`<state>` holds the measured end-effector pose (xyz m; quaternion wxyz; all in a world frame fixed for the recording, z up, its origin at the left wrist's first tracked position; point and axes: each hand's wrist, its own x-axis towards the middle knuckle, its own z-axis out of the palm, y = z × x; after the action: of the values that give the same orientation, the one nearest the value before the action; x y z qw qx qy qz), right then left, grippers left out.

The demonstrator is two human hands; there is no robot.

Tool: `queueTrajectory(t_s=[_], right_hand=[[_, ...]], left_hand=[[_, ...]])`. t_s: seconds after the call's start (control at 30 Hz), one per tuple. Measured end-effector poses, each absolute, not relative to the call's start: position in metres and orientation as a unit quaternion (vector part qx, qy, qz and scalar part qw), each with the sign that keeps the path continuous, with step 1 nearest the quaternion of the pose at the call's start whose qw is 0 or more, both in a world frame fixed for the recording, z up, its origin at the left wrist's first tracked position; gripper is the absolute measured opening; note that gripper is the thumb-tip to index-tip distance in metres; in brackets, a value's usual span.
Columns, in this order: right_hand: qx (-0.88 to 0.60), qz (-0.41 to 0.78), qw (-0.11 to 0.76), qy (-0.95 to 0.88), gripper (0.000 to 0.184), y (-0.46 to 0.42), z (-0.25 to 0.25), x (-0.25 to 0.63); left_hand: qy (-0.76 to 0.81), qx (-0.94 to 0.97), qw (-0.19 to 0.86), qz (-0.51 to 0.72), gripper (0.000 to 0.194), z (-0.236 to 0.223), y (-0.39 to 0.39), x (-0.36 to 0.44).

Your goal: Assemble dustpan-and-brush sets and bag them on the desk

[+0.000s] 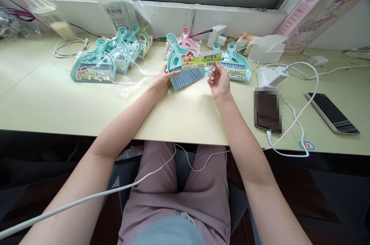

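My left hand grips the left side of a teal mini brush-and-dustpan set held tilted above the pale table. A printed paper label lies across the set. My right hand pinches the label's right end, fingers curled. The grey-blue bristles point toward me.
A packed row of teal sets in clear bags lies at the left. A pink set and another teal set lie behind. Two phones, a white charger and cables sit on the right.
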<state>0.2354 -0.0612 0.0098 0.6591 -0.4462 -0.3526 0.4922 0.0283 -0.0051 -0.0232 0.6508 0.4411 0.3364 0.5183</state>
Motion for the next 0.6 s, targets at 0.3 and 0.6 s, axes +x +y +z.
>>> queueTrajectory(t_s=[0.3,0.6], right_hand=[[-0.428,0.511,0.668,-0.332,0.034,-0.061,0.007,0.228],[-0.405,0.533,0.677,-0.307,0.033,-0.061,0.01,0.226]], left_hand=[[0.342,0.413,0.651,0.537,0.072,-0.035,0.011,0.027],[0.374,0.382,0.63,0.564,0.078,-0.03,0.002,0.031]])
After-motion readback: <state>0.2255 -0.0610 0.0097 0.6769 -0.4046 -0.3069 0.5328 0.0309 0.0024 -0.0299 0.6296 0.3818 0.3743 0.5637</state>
